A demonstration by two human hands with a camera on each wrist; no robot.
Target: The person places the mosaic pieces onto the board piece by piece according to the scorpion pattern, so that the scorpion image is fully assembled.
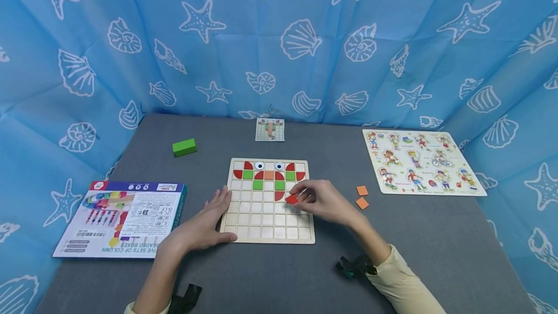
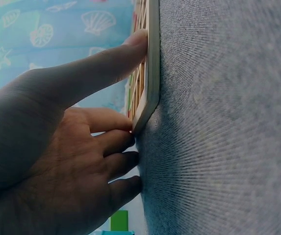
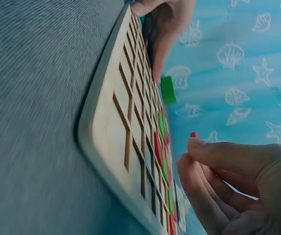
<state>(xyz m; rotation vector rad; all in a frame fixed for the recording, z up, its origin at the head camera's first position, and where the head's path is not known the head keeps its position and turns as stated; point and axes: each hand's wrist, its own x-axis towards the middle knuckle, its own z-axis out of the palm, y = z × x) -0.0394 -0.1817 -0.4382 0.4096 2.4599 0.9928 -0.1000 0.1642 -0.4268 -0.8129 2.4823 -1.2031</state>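
Mid-frame, the right hand [image 1: 321, 200] pinches a flat red piece [image 1: 291, 199]; the left hand [image 1: 202, 224], spread wide, touches a pale, square-celled wooden board [image 1: 267, 232].

Left hand [image 2: 64, 154] against the gridded board [image 2: 153, 58]

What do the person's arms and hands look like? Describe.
The left hand and right hand are ungloved. The pale cream fabric sleeves look plain where visible; a black strap shows beside the left one, another, with a bit of green, beside the right.
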